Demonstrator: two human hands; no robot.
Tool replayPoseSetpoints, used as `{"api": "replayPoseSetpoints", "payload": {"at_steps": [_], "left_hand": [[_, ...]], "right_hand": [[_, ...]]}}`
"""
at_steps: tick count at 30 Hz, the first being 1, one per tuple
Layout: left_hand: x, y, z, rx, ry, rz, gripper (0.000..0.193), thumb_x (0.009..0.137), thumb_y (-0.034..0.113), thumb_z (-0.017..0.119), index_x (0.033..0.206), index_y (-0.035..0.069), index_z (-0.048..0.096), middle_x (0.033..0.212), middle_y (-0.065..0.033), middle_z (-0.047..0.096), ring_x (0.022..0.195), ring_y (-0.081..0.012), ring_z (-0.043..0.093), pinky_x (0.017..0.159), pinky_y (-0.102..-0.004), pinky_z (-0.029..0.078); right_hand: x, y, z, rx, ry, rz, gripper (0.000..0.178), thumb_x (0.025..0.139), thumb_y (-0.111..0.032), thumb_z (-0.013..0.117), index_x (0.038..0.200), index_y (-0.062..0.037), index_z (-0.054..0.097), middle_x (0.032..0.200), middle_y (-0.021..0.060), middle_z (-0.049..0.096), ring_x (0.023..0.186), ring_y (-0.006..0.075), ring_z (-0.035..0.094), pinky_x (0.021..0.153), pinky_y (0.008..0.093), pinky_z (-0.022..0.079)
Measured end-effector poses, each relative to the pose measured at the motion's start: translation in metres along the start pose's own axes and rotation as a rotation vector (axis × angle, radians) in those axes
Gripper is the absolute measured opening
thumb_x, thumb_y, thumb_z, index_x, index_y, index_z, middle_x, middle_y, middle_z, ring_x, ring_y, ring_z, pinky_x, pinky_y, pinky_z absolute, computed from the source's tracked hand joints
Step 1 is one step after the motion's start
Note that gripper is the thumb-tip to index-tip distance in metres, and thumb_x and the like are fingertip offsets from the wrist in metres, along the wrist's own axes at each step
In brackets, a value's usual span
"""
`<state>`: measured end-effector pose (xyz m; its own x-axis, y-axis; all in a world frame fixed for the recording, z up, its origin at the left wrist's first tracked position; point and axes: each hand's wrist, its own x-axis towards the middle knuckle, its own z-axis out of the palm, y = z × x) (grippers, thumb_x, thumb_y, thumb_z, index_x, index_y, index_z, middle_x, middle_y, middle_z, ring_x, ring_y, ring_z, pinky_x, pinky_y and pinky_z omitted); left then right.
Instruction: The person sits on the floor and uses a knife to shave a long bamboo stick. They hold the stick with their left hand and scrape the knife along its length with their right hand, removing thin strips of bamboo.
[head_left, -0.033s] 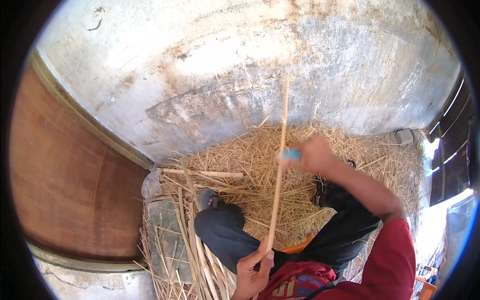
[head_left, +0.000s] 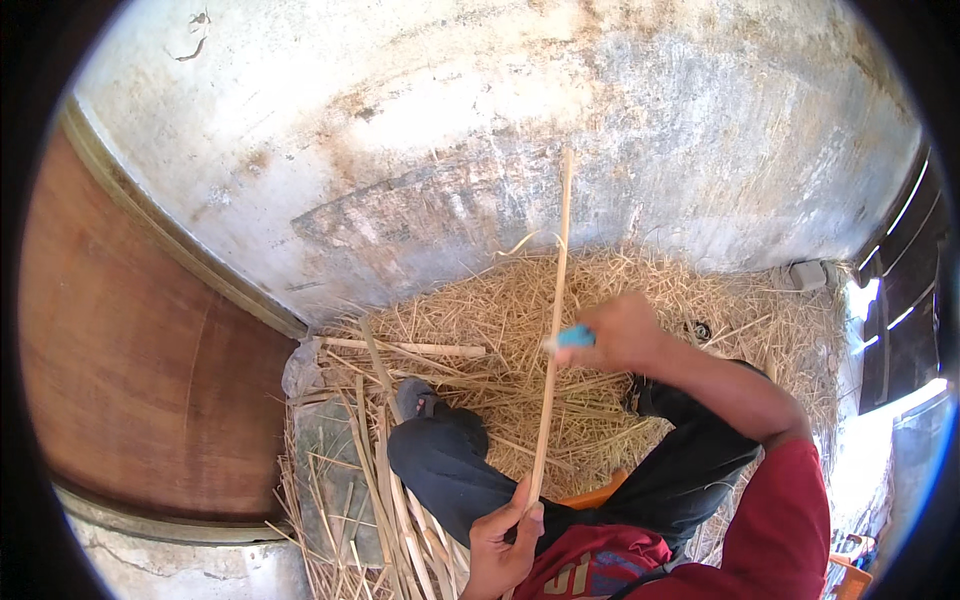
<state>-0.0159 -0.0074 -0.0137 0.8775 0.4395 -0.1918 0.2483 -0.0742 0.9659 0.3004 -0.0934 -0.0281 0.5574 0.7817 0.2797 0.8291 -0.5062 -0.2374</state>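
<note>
A long pale bamboo strip (head_left: 560, 275) rises from my lap toward the wall, tilted slightly right at its top. My left hand (head_left: 506, 545) is closed round its lower end, thumb pressed on it. Wrapped in the fingers of my right hand (head_left: 628, 335) is a short blue-handled tool (head_left: 575, 338); its pale front end meets the strip about midway along. What kind of edge it has is too blurred to tell. A thin curled shaving (head_left: 530, 240) hangs off the strip's upper part.
Straw-like shavings (head_left: 600, 420) cover the floor between my legs and the wall (head_left: 450, 120). Several loose bamboo strips (head_left: 405, 520) lie at my left over a grey slab (head_left: 340, 480). A brown wooden panel (head_left: 150, 370) stands at the left. Something orange (head_left: 595, 492) shows under me.
My right hand and the blue-handled tool have moved down along the bamboo strip, toward me. The strip's top has shifted slightly left, and the shaving shows longer. My left hand keeps its hold.
</note>
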Motion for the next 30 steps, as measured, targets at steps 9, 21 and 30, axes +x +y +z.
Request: {"api": "replayPoseSetpoints", "payload": {"at_steps": [9,21,30], "left_hand": [[-0.012,-0.004,0.005,0.173,-0.083,0.272,0.032,0.093,0.006,0.056,0.123,-0.004,0.057,0.071,-0.001,0.048,0.066,-0.0075,0.044,0.057,-0.0228,0.039],[-0.031,-0.024,-0.008,-0.28,-0.233,-0.37,0.042,0.098,0.02,0.051,0.137,0.005,0.046,0.069,-0.0004,0.052,0.056,-0.005,0.045,0.049,-0.0191,0.037],[0.023,-0.004,0.0,-0.452,-0.157,-0.128,0.042,0.098,0.016,0.047,0.14,0.008,0.043,0.071,-0.008,0.055,0.049,-0.0087,0.044,0.044,-0.02,0.038]], "right_hand": [[0.04,0.115,-0.021,-0.127,0.089,0.331,0.074,0.08,-0.081,0.035,0.06,-0.0136,0.058,0.046,-0.0026,0.043,0.046,0.0122,0.047,0.038,0.0294,0.037],[-0.022,0.168,-0.024,0.141,0.158,0.7,0.083,0.086,-0.078,0.027,0.052,-0.0062,0.051,0.05,0.0069,0.048,0.053,0.0197,0.049,0.051,0.0416,0.039],[-0.036,-0.034,-0.034,-0.011,-0.268,-0.067,0.081,0.076,-0.083,0.038,0.067,-0.007,0.067,0.055,0.0144,0.06,0.053,0.0313,0.062,0.05,0.045,0.048]]}}
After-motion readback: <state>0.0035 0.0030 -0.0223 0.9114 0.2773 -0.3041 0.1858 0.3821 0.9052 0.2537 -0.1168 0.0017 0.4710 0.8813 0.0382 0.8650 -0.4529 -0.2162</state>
